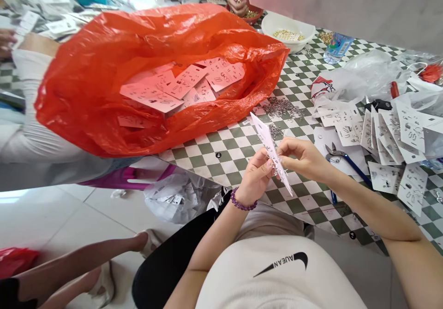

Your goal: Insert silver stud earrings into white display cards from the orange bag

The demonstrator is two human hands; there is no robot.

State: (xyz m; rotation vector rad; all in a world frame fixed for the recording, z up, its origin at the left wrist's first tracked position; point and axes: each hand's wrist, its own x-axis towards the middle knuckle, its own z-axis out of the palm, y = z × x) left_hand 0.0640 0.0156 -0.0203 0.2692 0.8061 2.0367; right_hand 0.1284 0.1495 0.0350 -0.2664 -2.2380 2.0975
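My left hand [254, 175], with a purple bead bracelet on the wrist, pinches a white earring card [268, 145] seen nearly edge-on. My right hand [301, 157] is closed on the same card from the other side, fingertips pressed at small metal pieces near its middle. Both hands hover over the near edge of the green-and-white checkered table [235, 154]. A small heap of loose silver metal pieces [282, 107] lies just beyond the card.
A big orange plastic bag [104, 83] full of cards fills the table's left. Stacked cards [391, 136] and blue-handled pliers [341, 157] lie at right. A white bowl [289, 25], a water bottle [337, 47] and another person's hand [237, 1] are at the far side. Someone's legs [76, 263] rest on the floor.
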